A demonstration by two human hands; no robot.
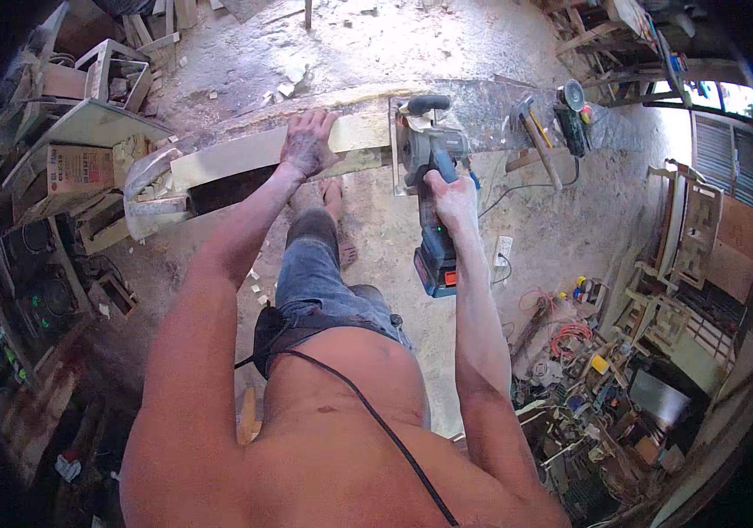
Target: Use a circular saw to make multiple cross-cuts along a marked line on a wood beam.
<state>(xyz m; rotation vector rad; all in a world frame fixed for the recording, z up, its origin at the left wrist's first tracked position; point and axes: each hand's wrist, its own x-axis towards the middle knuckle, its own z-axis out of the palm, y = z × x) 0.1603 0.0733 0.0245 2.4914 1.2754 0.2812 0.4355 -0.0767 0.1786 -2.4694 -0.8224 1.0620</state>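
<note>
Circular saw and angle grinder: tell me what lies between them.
In the head view, a wooden-handled hammer lies between the circular saw and the angle grinder, with a thin yellow stick and a small wood piece beside it.

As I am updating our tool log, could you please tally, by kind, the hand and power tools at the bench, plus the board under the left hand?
Circular saw, in the right hand: 1
Angle grinder: 1
Hammer: 1
Pale board, under the left hand: 1
Total: 4
</note>
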